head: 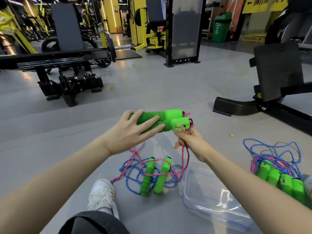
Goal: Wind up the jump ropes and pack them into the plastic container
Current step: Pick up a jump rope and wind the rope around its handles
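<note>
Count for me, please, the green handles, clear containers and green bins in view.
Handles: 8 (2 held, 2 on the floor, 4 in the right pile)
Container: 1
Bin: 1
Total: 10

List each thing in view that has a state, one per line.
left hand: straight fingers laid over the green handles.
right hand: pinches the pink rope below them.
green handles: side by side, off the floor.
pink rope: unwound, trailing to the floor.
blue rope: unwound, tangled on the floor.
plastic container: on the floor, no rope in it.
right-side ropes: loose heap beside the container.
</note>
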Demonstrator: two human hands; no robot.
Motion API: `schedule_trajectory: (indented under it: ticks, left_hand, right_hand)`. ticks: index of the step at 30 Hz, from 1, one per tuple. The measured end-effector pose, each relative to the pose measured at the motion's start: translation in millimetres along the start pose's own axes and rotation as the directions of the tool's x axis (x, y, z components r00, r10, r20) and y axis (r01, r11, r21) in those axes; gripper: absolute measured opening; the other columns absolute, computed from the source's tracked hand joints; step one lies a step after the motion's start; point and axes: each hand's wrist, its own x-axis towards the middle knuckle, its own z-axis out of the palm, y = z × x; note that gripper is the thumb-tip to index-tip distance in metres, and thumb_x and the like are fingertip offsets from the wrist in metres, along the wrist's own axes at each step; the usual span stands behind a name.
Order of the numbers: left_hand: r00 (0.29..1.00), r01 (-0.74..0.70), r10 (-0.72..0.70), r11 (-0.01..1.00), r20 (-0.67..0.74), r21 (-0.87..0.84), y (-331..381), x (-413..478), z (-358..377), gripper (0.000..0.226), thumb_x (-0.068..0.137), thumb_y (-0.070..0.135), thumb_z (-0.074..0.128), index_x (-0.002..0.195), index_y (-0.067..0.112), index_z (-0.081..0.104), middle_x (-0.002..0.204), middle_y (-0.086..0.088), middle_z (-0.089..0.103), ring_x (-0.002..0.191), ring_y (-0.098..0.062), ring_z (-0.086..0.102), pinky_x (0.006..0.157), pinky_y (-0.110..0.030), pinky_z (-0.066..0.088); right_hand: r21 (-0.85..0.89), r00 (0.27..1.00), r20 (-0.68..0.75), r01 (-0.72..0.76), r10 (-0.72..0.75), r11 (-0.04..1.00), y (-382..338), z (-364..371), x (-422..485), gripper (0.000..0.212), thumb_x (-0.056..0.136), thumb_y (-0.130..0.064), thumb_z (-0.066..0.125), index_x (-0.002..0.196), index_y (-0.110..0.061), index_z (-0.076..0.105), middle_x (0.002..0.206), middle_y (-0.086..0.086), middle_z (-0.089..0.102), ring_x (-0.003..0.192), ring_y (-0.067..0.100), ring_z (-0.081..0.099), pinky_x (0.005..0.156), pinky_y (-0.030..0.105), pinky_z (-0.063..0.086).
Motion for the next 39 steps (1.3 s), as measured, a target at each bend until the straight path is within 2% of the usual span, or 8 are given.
schedule_trajectory:
  ticks: [5,8,10,21,29,32,35,39]
  left_hand:
    - [0.988,0.155,-0.156,0.985,0.007,0.078,-1,-6,16,0.047,0.092,0.001,0.03,0.135,0.015,0.044,0.125,-0.01,0.057,0.089,-0.04,0.059,0.066,-0.039,0.045]
    - [0.986,0.167,-0.166,0.978,-0.013,0.122,-11,-7,15,0.047,0.094,-0.001,0.024,0.133,0.014,0.046,0.123,-0.012,0.058,0.089,-0.039,0.058,0.065,-0.039,0.045]
    - [0.983,0.183,-0.183,0.974,-0.015,0.136,-11,-9,13,0.045,0.094,0.0,0.027,0.132,0.014,0.047,0.122,-0.011,0.061,0.088,-0.039,0.059,0.065,-0.039,0.045]
    - [0.916,0.276,-0.349,0.905,0.196,0.323,-41,-105,8,0.052,0.09,-0.004,0.02,0.132,0.009,0.047,0.121,-0.019,0.059,0.086,-0.043,0.054,0.064,-0.042,0.039]
    - [0.874,0.433,-0.478,0.845,0.083,0.313,-36,-85,14,0.054,0.09,-0.004,0.016,0.129,0.009,0.051,0.119,-0.019,0.059,0.083,-0.042,0.055,0.065,-0.042,0.039]
    - [0.88,0.455,-0.476,0.839,-0.003,0.299,-35,-53,19,0.05,0.089,-0.004,0.022,0.129,0.01,0.05,0.119,-0.017,0.061,0.084,-0.042,0.056,0.064,-0.041,0.04]
    - [0.881,0.466,-0.471,0.84,-0.055,0.278,-30,-26,20,0.05,0.085,-0.003,0.032,0.13,0.012,0.05,0.121,-0.016,0.06,0.087,-0.043,0.057,0.066,-0.04,0.04]
    - [0.838,0.545,-0.53,0.804,-0.127,0.237,-23,6,22,0.047,0.084,0.0,0.055,0.129,0.013,0.054,0.122,-0.014,0.06,0.087,-0.041,0.058,0.067,-0.039,0.04]
  right_hand:
    - [-0.388,0.961,0.152,-0.155,0.229,0.909,3,12,-5,0.013,0.094,-0.009,0.046,0.083,-0.015,0.048,0.056,0.004,0.044,0.037,0.009,0.047,0.045,0.021,0.042]
    - [-0.783,0.928,0.121,-0.13,0.353,0.609,3,3,3,0.013,0.093,-0.013,0.043,0.09,-0.01,0.055,0.076,0.017,0.063,0.065,0.025,0.061,0.057,0.025,0.046]
    - [-0.895,0.972,-0.012,-0.115,0.234,0.432,3,-7,20,0.018,0.095,-0.019,0.038,0.089,-0.014,0.054,0.099,0.02,0.068,0.093,0.032,0.064,0.076,0.032,0.048]
    - [-0.883,0.853,-0.413,-0.287,-0.321,0.372,-89,-61,62,0.024,0.094,-0.016,0.041,0.102,-0.007,0.062,0.107,0.026,0.059,0.107,0.039,0.049,0.081,0.039,0.04]
    - [-0.161,0.887,-0.449,-0.201,0.11,0.966,-113,-80,63,0.036,0.099,-0.026,0.04,0.072,-0.006,0.05,0.08,0.019,0.053,0.051,0.028,0.056,0.034,0.023,0.049]
    - [-0.345,0.761,-0.586,0.077,-0.279,0.935,-142,-82,58,0.036,0.101,-0.028,0.036,0.069,-0.015,0.047,0.08,0.013,0.052,0.061,0.019,0.054,0.062,0.032,0.051]
    - [-0.761,0.5,-0.475,0.179,-0.724,0.623,-176,-103,34,0.035,0.101,-0.026,0.033,0.085,-0.002,0.051,0.103,0.022,0.051,0.09,0.03,0.05,0.073,0.027,0.029]
    - [-0.904,0.527,-0.296,0.115,-0.797,0.412,-175,-151,8,0.035,0.101,-0.029,0.034,0.092,0.0,0.051,0.102,0.02,0.05,0.09,0.035,0.049,0.075,0.039,0.037]
